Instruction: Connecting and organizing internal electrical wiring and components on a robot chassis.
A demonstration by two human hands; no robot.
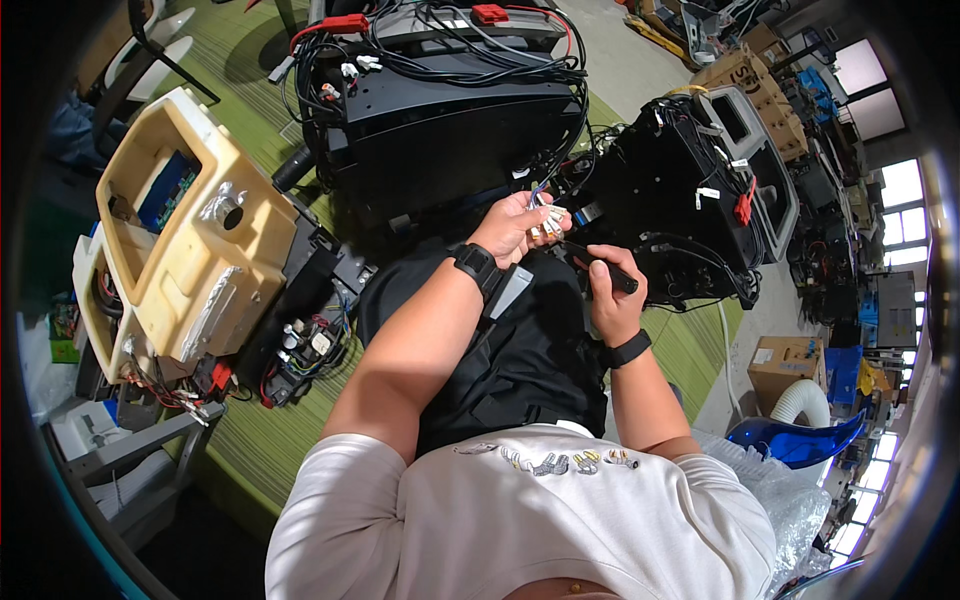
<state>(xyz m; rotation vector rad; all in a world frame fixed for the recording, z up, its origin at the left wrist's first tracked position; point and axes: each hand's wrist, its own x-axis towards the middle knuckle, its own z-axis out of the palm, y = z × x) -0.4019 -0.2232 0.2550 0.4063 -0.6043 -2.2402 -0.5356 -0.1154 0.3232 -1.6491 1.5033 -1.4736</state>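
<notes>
My left hand (505, 238) is closed around a small bunch of white wire connectors (549, 222), held above my lap. Thin wires (540, 188) run from the bunch up toward a large black equipment housing (450, 130). Just to the right, my right hand (613, 310) grips a black-handled tool (625, 283). The tool's working end is dark and points at the connectors, but its kind cannot be made out. Whether it touches them is unclear too.
On the left stands a yellowish moulded shell (200, 260), with loose wiring and electronic parts (305, 345) beside it. At the right is another black housing (680, 190) trailing cables. Further right are a cardboard box (786, 368) and a blue curved panel (800, 436).
</notes>
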